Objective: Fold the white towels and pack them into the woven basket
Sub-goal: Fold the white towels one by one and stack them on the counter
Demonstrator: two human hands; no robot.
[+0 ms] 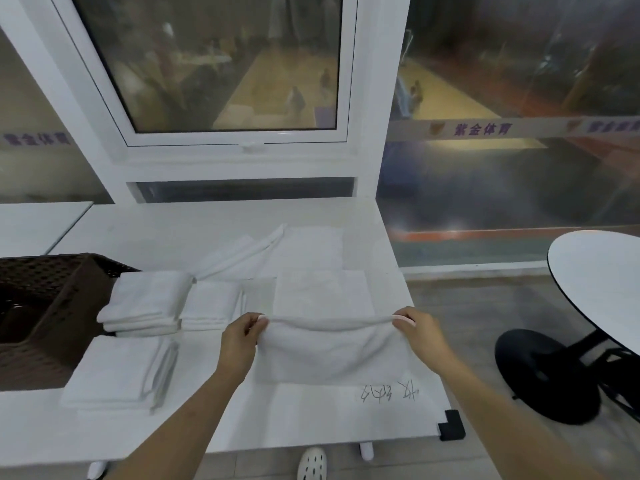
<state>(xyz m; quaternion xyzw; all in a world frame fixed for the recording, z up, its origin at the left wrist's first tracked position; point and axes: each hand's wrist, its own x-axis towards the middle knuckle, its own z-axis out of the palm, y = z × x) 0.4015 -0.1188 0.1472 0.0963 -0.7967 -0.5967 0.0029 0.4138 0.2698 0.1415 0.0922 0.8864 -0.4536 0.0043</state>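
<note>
A white towel (332, 351) is pinched at its two upper corners, one by the left hand (240, 341) and one by the right hand (419, 332), and held taut above the white table (242, 424). It looks soft, doubled over. The woven basket (41, 306) is cut off at the left edge, its inside dark and indistinct.

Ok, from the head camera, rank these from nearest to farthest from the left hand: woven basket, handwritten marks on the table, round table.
1. Handwritten marks: near side, right of the left hand.
2. Woven basket: far left.
3. Round table: far right, off the worktable.
</note>
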